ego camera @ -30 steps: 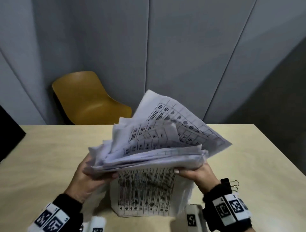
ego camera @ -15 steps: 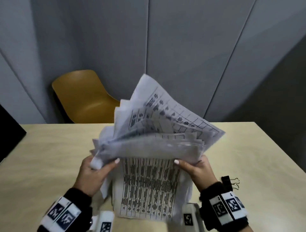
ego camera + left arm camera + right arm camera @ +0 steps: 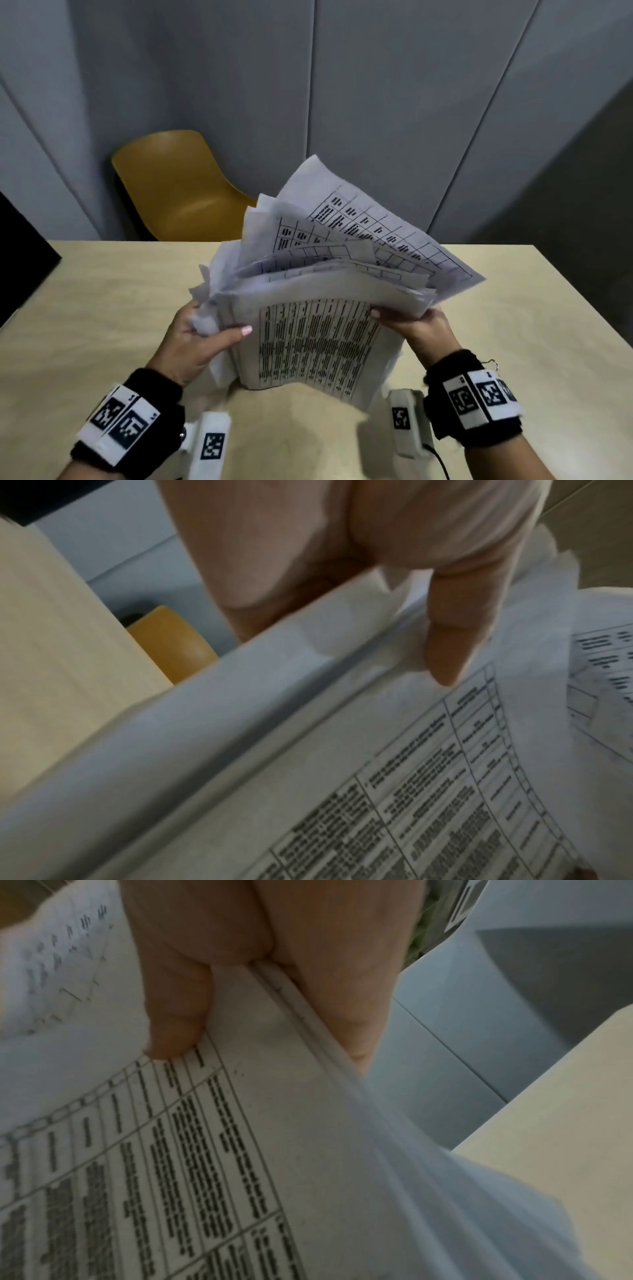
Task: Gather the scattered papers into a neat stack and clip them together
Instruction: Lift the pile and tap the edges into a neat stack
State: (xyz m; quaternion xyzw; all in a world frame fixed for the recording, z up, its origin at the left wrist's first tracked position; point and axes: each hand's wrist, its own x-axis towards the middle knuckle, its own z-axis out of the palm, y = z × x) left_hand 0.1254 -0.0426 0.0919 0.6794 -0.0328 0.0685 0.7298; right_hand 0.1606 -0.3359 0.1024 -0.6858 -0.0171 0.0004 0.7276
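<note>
White printed papers (image 3: 318, 335) are held upright, their lower edges set on the pale wooden surface (image 3: 102, 301), apparently so that the sheets can be jogged level before clipping. One side is pinched by the left hand (image 3: 195, 342), thumb in front; the other is pinched likewise by the right hand (image 3: 414, 325). The upper sheets fan out unevenly, so the squaring is judged unfinished. A binder clip (image 3: 491, 364) is glimpsed behind the right wrist.
</note>
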